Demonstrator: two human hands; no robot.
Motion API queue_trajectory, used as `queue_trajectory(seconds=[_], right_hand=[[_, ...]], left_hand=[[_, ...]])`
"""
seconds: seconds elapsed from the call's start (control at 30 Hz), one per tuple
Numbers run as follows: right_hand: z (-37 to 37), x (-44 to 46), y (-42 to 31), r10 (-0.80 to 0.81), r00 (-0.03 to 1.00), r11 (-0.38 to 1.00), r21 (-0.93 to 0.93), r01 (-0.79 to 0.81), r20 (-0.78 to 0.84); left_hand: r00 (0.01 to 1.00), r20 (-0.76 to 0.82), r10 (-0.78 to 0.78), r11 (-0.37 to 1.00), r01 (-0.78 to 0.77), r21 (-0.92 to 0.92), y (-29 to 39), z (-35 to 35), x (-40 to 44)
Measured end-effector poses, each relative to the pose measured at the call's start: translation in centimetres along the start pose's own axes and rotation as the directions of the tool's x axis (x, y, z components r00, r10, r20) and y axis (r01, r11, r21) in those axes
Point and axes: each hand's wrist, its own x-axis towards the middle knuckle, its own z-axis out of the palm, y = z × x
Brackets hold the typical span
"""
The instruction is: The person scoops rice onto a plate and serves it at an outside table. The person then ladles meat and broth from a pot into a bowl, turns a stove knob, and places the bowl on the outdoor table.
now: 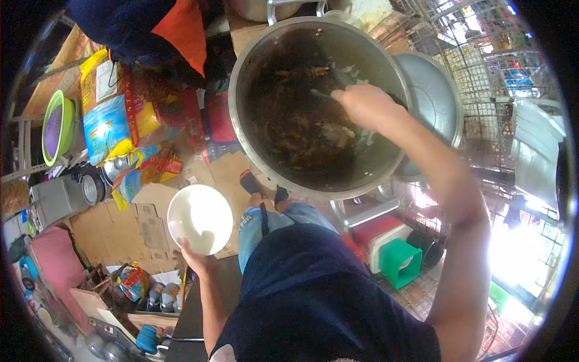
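Observation:
A large metal pot (377, 163) takes up the upper middle of the view, with dark brown residue and pale bits over its inside. Over its right half, my right hand (367, 107) is closed around a utensil with a thin grey handle (319, 94). The utensil's working end is blurred, so its kind is unclear. Lower left of the pot, my left hand (198, 260) grips the near rim of a white bowl (199, 218), and the bowl's inside faces up. No contents show in the bowl.
A round metal lid (431, 102) leans behind the pot's right side, beside a wire mesh wall (482, 114). Printed sacks (105, 114) and a green basin (57, 128) stand at left. Flattened cardboard (114, 235) covers the floor. A green container (399, 263) sits below the pot.

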Motion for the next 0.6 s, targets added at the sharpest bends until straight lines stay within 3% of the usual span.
queue_trajectory(seconds=[0.03,0.07,0.13,0.27,0.43,0.6], right_hand=[[0.9,0.8,0.0,-0.034,0.997,0.999,0.03,0.036,-0.063],[1.1,1.3,-0.1,-0.035,0.998,0.999,0.029,0.037,-0.055],[1.1,2.1,-0.2,-0.031,0.999,0.999,0.024,0.032,-0.039],[-1.2,0.2,1.7,0.053,0.994,0.993,0.108,-0.042,-0.1],[0.0,-0.2,3.1,-0.032,0.998,0.997,0.074,0.028,0.063],[2.2,2.4,2.0,-0.122,0.99,0.984,0.137,0.112,0.065]], left_hand=[[0.996,-0.01,-0.09,0.992,0.089,-0.085,2.0,0.7,-0.5],[0.982,0.015,-0.187,0.94,0.183,-0.286,3.5,1.2,-0.5],[0.93,0.122,-0.346,0.69,0.34,-0.638,5.5,2.0,-0.3],[0.918,0.065,-0.391,0.683,0.337,-0.648,5.8,1.9,-0.2],[0.919,0.034,-0.392,0.679,0.314,-0.664,5.8,1.9,0.0],[0.917,0.054,-0.394,0.667,0.326,-0.67,6.2,2.4,-0.2]])
